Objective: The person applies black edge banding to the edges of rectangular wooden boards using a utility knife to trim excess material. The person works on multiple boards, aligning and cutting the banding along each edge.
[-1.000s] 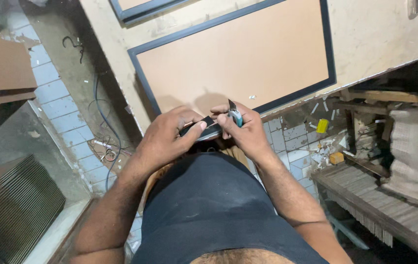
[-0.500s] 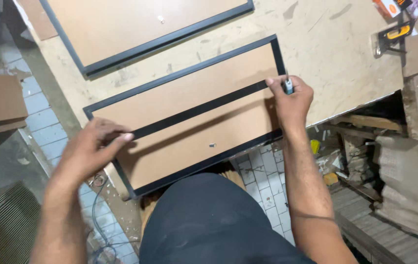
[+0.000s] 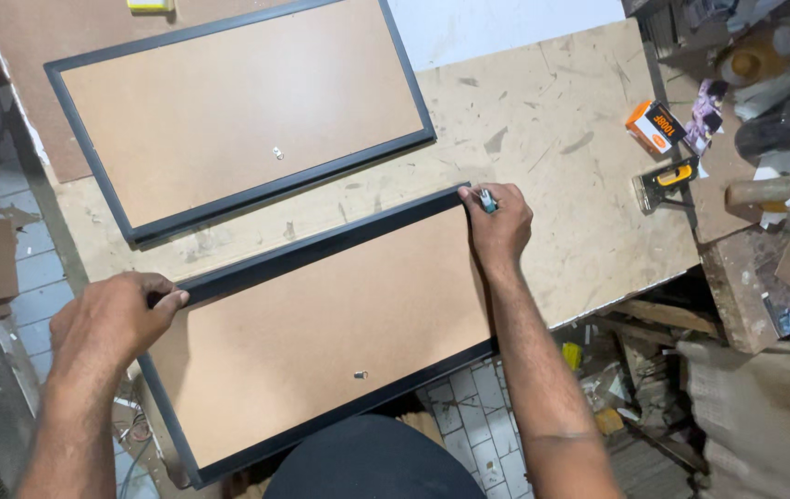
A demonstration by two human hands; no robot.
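A brown board in a black frame (image 3: 321,323) lies back-side up at the near edge of the workbench (image 3: 561,166), partly overhanging it. My left hand (image 3: 113,319) grips the frame's far left corner, thumb on the black edge. My right hand (image 3: 498,222) rests on the frame's far right corner and is closed around a small bluish tool (image 3: 487,199) whose tip points at the corner. A small metal hanger (image 3: 358,374) sits on the board's back.
A second framed board (image 3: 238,111) lies farther back on the bench, with a metal hanger. An orange box (image 3: 654,125), a yellow-black tool (image 3: 667,180) and clutter sit at the right. Tiled floor, scraps and cardboard lie below.
The view has tilted up over the bench. My hands, first together at my body with the tool, spread apart to the near frame's two far corners.
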